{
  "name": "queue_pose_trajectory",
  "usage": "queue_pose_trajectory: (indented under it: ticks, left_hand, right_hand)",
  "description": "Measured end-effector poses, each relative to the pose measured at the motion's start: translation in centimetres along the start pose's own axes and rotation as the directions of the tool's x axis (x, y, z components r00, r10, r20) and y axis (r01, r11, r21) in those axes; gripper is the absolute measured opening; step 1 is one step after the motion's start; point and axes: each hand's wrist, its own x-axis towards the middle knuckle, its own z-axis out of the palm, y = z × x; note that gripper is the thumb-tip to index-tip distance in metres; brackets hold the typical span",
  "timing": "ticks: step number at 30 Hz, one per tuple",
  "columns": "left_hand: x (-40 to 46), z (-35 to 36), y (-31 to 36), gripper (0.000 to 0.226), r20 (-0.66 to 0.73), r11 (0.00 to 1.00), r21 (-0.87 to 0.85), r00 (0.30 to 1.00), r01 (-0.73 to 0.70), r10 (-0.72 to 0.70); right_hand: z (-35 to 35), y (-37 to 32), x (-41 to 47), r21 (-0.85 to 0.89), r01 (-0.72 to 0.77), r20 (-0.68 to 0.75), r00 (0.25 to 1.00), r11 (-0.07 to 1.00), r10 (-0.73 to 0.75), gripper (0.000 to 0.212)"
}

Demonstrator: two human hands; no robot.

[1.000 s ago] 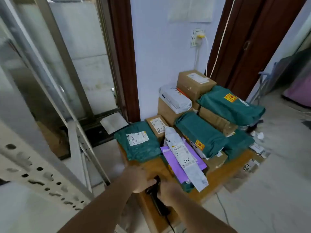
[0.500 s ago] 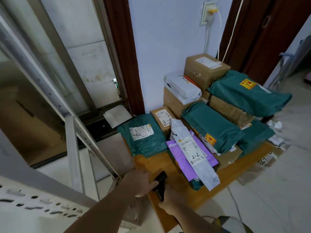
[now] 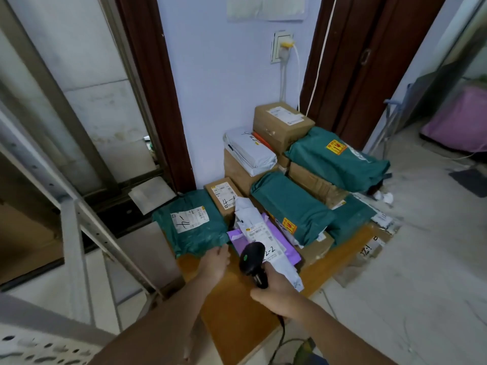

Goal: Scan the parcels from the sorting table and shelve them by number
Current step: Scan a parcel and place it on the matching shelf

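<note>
A low wooden sorting table (image 3: 229, 306) carries a heap of parcels. My right hand (image 3: 276, 291) grips a black barcode scanner (image 3: 251, 260) held upright, its head over the white mailer marked "2-2" (image 3: 259, 227), which lies on a purple bag (image 3: 279, 246). My left hand (image 3: 214, 262) reaches forward with straight fingers, its tips touching the near edge of the green bag labelled "4-" (image 3: 192, 222). Behind sit a small brown box marked "4-" (image 3: 222, 196), two more green bags (image 3: 290, 206) (image 3: 334, 156), a grey mailer (image 3: 250, 151) and a cardboard box (image 3: 282, 125).
A grey metal shelf frame (image 3: 79, 225) stands at the left, its perforated rail (image 3: 34, 351) at the bottom left. The scanner's cable (image 3: 280, 341) hangs off the table's near edge. Flattened cardboard (image 3: 369, 248) lies on the floor at the right; a doorway opens beyond.
The scanner has come up off the table in my right hand and now points at the "2-2" mailer. My left hand let go of it and moved forward to the green bag.
</note>
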Motion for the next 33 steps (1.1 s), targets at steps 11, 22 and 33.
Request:
queue_pose_trajectory:
  ticks: [11,22,33]
  left_hand:
    - [0.8,11.7,3.5,0.028,0.117,0.987,-0.036,0.982,0.156,-0.15]
    - [-1.8,8.1,2.8,0.011,-0.064,0.936,-0.347,0.994,0.064,-0.092]
    - [-9.0,-2.3,3.5,0.053,-0.112,0.878,-0.47,0.993,-0.085,0.036]
  right_hand:
    - [-6.6,2.6,-3.3,0.147,0.02,-0.21,0.978,0.989,0.012,0.05]
    - [-5.3,1.8,-7.4,0.439,0.141,-0.368,0.929,0.887,0.034,0.012]
    - [0.2,-3.4,-12.2,0.363,0.222,-0.431,0.901,0.905,-0.049,0.015]
